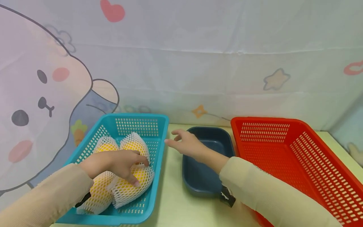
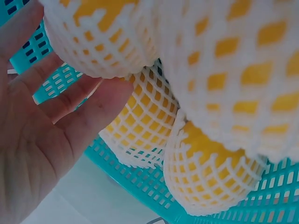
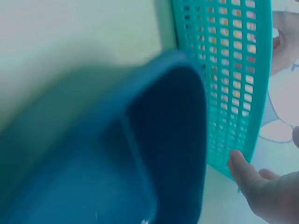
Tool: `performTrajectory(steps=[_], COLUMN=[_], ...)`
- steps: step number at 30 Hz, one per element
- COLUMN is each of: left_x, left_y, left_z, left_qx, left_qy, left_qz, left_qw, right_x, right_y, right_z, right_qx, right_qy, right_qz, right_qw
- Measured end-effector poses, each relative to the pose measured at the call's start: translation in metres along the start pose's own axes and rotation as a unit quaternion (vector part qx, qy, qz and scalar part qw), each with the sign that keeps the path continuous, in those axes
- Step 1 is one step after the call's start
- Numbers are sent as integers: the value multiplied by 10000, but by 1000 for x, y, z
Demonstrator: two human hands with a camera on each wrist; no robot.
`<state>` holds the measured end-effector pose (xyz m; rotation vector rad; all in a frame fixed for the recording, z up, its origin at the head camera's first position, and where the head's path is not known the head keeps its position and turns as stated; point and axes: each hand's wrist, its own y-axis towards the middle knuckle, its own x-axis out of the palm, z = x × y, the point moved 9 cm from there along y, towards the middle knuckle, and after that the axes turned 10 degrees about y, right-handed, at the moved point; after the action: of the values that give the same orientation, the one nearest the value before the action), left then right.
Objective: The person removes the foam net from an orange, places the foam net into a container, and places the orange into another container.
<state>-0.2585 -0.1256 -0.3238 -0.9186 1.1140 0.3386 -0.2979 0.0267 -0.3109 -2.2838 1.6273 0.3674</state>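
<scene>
A turquoise perforated basket stands at the left of the pale tabletop, holding four yellow fruits, each in a white foam net: two toward the back, two nearer the person. The left hand reaches into it over the near right fruit, fingers spread and loosely curved with the thumb over the netting; they are not closed round it, and how firmly they touch cannot be told. The back left fruit shows beyond this hand, the back right fruit lies just past its fingers, and the near left fruit sits beside the wrist. The right hand is raised over the gap between the basket and a navy tray, fingers parted and holding nothing, their tips near the basket's right rim. That tray lies between the turquoise basket and a larger red basket, and the right forearm in its cream sleeve crosses both the tray and the red basket. Behind everything hangs a pale cartoon-printed cloth.
</scene>
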Motion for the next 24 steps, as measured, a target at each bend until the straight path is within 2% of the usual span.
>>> performTrajectory(steps=[7, 14, 24], left_x=[3, 13, 29], left_y=[7, 0, 4], left_z=[3, 0, -4], left_qx=[16, 64, -60], left_qy=[3, -70, -289], left_qz=[-55, -196, -575], left_qw=[10000, 9998, 9979], right_x=[20, 45, 60], right_y=[2, 6, 5], right_z=[12, 12, 21], right_qx=[420, 510, 652], right_qy=[1089, 1954, 2446], right_qz=[35, 79, -131], right_qw=[9932, 9794, 9673])
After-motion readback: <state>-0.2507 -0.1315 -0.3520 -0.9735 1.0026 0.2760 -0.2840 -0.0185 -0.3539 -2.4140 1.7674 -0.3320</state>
